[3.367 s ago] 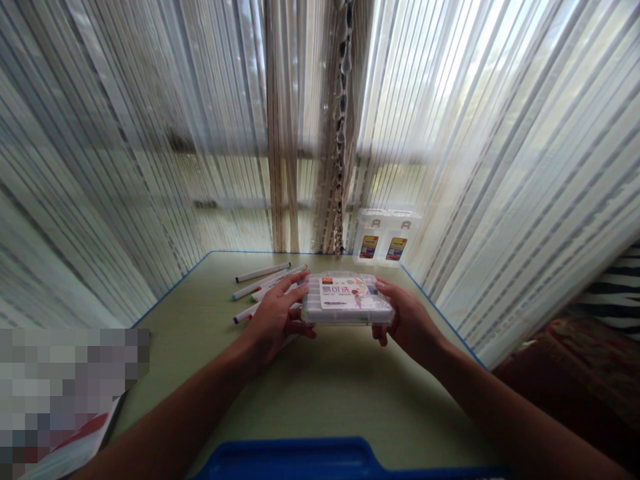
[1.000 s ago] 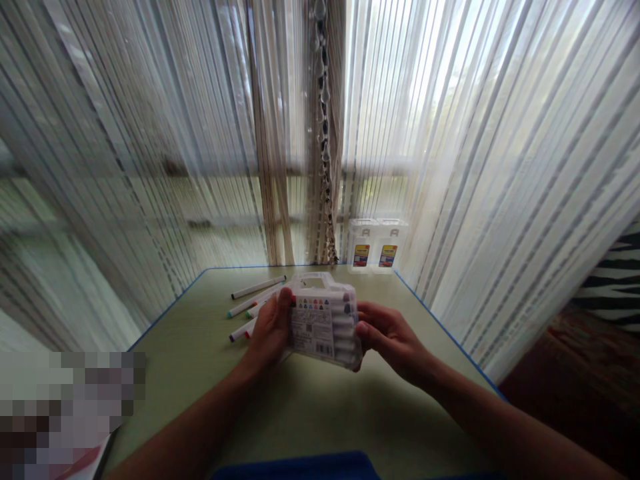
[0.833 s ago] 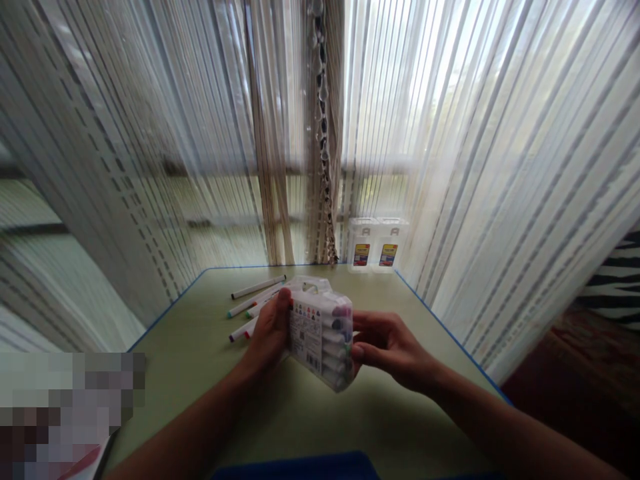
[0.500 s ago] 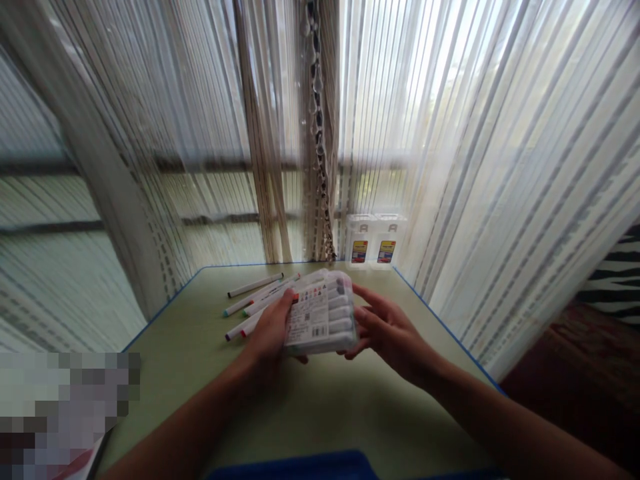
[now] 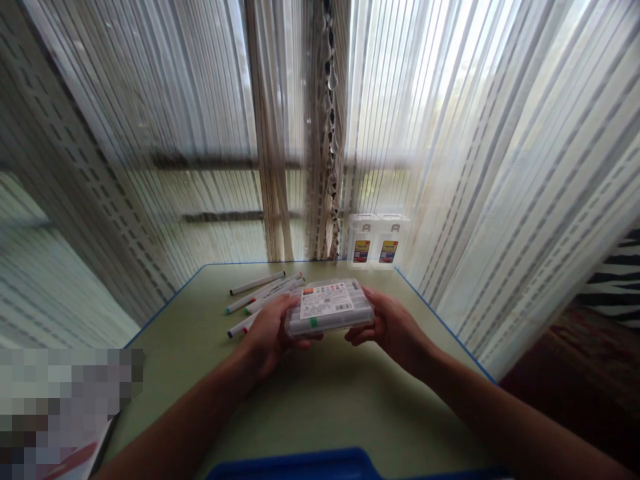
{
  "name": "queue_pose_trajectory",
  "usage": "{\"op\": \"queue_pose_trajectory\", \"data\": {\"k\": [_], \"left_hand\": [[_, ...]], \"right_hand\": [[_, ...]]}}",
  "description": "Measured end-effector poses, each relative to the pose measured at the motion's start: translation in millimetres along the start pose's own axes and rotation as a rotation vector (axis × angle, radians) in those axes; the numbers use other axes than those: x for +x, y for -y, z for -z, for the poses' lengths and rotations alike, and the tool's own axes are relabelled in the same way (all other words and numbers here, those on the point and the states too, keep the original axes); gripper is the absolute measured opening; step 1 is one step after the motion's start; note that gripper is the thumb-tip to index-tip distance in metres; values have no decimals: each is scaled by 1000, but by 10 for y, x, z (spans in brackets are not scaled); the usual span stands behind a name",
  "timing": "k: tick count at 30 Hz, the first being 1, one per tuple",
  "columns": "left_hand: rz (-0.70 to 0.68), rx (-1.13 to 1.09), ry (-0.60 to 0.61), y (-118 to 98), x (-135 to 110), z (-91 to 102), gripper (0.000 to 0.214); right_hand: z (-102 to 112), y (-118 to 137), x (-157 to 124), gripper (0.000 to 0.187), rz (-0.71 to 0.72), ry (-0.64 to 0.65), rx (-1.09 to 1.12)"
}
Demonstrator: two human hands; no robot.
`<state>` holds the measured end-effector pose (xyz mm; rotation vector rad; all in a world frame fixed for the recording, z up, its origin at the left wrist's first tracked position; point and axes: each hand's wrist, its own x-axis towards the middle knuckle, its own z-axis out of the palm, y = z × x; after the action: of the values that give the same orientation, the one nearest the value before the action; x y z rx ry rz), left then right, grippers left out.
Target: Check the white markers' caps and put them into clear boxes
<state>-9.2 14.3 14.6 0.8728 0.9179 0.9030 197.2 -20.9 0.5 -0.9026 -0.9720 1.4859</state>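
Observation:
I hold a clear plastic marker case (image 5: 327,310) just above the green table (image 5: 320,393), lying flat with its printed back label facing up. My left hand (image 5: 267,330) grips the case's left end, fingers curled under it. My right hand (image 5: 393,327) clasps the right end, thumb on top. Marker caps show through the case's near side. Several loose markers (image 5: 257,297) lie on the table just behind my left hand.
Two more clear marker cases (image 5: 376,241) stand upright at the table's far edge against the sheer curtains (image 5: 450,167). A blue tray edge (image 5: 295,467) shows at the table's near side. A zebra-striped cloth (image 5: 610,280) lies at right. Papers sit at the lower left.
The case lay label-up on the table, was lifted and turned on end, and now is flat again with its back label up. Both hands stayed on it.

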Motion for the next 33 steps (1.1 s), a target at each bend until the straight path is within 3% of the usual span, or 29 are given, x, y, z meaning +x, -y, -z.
{"op": "queue_pose_trajectory", "data": {"k": [5, 11, 16, 20, 24, 28, 33], "left_hand": [[-131, 82, -7, 64, 20, 5, 29], [-301, 227, -13, 156, 73, 31, 35], [-496, 251, 87, 164, 114, 72, 47], [-575, 313, 205, 166, 131, 133, 41], [-598, 362, 221, 185, 136, 183, 37], [-634, 360, 226, 173, 127, 163, 36], [-523, 255, 207, 167, 133, 110, 48]], "right_hand": [[30, -34, 12, 39, 27, -1, -43], [77, -84, 48, 53, 157, 55, -172], [147, -142, 93, 46, 313, 101, -296], [186, -163, 89, 37, 411, 130, -431], [185, -155, 81, 27, 482, 107, -492], [187, -144, 108, 36, 433, 109, -421], [194, -91, 127, 39, 375, 39, -365]]}}
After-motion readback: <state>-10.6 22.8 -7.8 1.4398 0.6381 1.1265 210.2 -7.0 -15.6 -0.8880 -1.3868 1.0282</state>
